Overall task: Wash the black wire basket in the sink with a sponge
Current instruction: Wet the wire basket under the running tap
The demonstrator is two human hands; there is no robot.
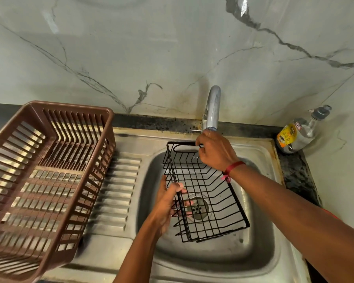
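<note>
The black wire basket (209, 198) is held over the steel sink (260, 248), tilted, its open side facing up. My left hand (168, 203) grips the basket's left long rim, thumb over the top wire and fingers under the side. My right hand (214, 153) holds the far end of the basket at its handle loop, just below the faucet spout (213, 108). No water stream shows. No sponge is in view. The sink's drain (198, 208) shows through the basket's wire floor.
A brown plastic dish rack (47, 176) stands on the ribbed steel drainboard (114, 193) left of the sink. A clear bottle with a yellow label (298, 131) lies on the dark counter at the back right. A marble wall rises behind.
</note>
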